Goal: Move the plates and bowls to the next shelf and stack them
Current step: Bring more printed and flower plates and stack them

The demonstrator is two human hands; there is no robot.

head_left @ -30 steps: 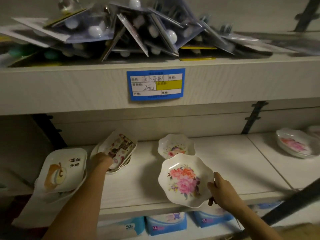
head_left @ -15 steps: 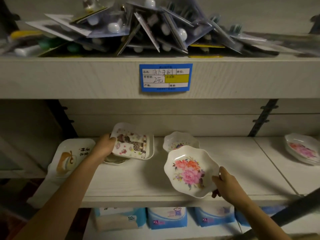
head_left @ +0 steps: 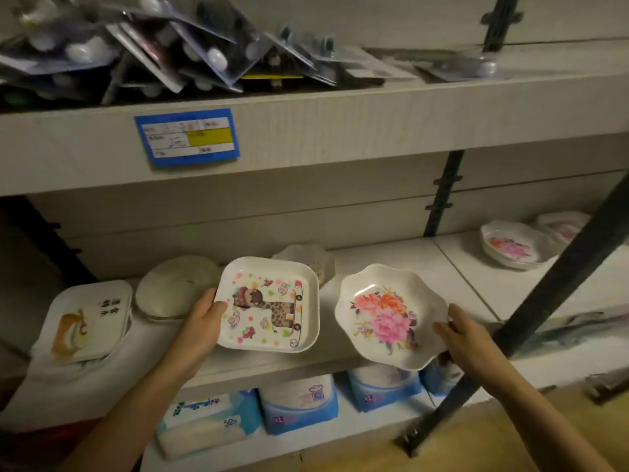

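Observation:
My left hand [head_left: 203, 318] grips the left rim of a square white plate with a cartoon giraffe [head_left: 269, 304], held above the middle shelf. My right hand [head_left: 457, 330] holds the right edge of a scalloped white plate with pink and orange flowers [head_left: 388, 316], tilted toward me near the shelf's front edge. Behind the giraffe plate a small scalloped bowl [head_left: 315, 258] rests on the shelf. A plain round plate [head_left: 173, 287] and a rounded rectangular plate with an orange picture [head_left: 86, 321] lie at the left. On the neighbouring shelf section to the right sits a stack of flower plates [head_left: 510, 247].
The white middle shelf [head_left: 401, 264] runs left to right, with a seam before the right section. A dark slanted metal bar [head_left: 531, 311] crosses in front at the right. Blister packs [head_left: 170, 49] pile on the upper shelf, a blue price label [head_left: 187, 136] on its edge. Tissue packs [head_left: 299, 401] sit below.
My left hand has lifted the giraffe plate off its pile and brought it right and toward me, uncovering the plain round plate. The flower plate moved rightward with my right hand.

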